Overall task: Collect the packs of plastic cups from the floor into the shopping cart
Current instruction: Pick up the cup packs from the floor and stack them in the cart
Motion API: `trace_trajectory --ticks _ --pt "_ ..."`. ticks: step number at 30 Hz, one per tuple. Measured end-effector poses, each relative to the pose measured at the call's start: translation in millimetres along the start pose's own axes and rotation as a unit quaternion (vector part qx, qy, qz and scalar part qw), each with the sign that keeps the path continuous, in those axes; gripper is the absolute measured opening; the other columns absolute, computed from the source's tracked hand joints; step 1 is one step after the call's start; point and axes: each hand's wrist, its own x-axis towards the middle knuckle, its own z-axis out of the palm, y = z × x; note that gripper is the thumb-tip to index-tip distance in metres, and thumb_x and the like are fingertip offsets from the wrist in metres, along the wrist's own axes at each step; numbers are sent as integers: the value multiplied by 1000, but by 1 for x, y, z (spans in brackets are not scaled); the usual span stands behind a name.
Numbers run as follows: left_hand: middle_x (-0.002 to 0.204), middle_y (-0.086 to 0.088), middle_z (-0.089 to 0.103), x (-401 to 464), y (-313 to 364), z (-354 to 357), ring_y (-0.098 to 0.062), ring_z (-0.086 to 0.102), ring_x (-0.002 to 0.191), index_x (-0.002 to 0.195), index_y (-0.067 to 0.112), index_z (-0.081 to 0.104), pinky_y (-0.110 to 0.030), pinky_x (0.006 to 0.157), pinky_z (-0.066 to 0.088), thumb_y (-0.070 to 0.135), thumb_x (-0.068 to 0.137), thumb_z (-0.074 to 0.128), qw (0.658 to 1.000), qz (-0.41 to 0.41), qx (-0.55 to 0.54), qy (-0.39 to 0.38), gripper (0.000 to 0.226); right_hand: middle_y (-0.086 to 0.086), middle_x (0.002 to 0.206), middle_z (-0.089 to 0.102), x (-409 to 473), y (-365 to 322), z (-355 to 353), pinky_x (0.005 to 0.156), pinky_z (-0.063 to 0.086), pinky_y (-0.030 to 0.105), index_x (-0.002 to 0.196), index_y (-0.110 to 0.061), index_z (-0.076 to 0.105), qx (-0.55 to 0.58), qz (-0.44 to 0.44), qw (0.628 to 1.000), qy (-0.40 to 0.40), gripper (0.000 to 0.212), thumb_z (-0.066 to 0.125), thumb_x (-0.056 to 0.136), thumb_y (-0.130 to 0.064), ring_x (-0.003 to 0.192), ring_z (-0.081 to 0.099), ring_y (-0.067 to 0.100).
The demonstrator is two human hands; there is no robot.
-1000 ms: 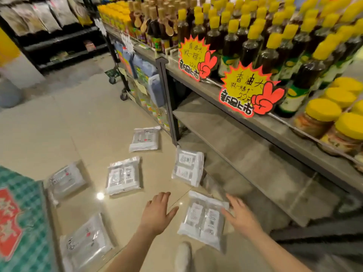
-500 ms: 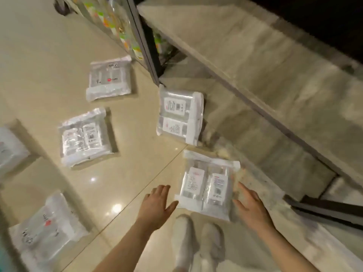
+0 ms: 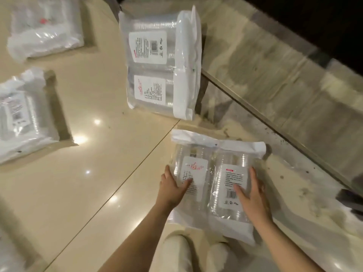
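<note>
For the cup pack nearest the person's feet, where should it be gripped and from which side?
Judging by its pose, take the nearest pack by its two long side edges, coming from above. It lies flat, wide and slippery, so one hand would slip. The left hand and right hand already flank it, thumbs on top.

- The nearest pack [image 3: 214, 185] is lying on the floor [image 3: 88, 193], just beyond the person's shoes [image 3: 176, 252].
- A second pack [image 3: 161, 63] is sitting farther off, beside the shelf base [image 3: 275, 75] on the right.
- Two more packs [image 3: 23, 118] [image 3: 45, 26] are lying well apart at left.
</note>
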Motion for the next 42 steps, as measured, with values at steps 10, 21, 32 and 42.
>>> trace_trajectory --ticks 10,21,32,42 --pt "132 -15 42 -120 60 -91 -35 49 117 145 14 21 -51 96 46 61 74 68 1000 -14 -15 19 97 6 144 33 -111 -88 -93 77 41 33 149 -45 10 -11 1 1000 6 75 55 90 -50 101 55 27" --pt "130 -7 42 -402 199 -265 -31 55 110 145 19 23 -40 86 46 62 75 67 995 52 -29 77 93 5 143 34 -367 -211 -282 92 45 42 144 -54 6 9 -34 999 42 73 51 87 -60 120 51 27" --pt "141 -10 37 -510 252 -342 -32 48 124 148 18 21 -39 94 41 66 76 62 967 246 38 46 96 10 140 37 -536 -242 -320 85 48 43 144 -52 7 98 -33 973 206 72 51 88 -59 112 55 30" --pt "140 -2 40 -581 284 -291 -24 38 130 142 21 32 -42 99 37 86 64 51 900 407 138 -71 104 7 141 36 -662 -165 -318 97 41 42 148 -47 10 188 76 909 365 75 52 87 -60 125 47 29"
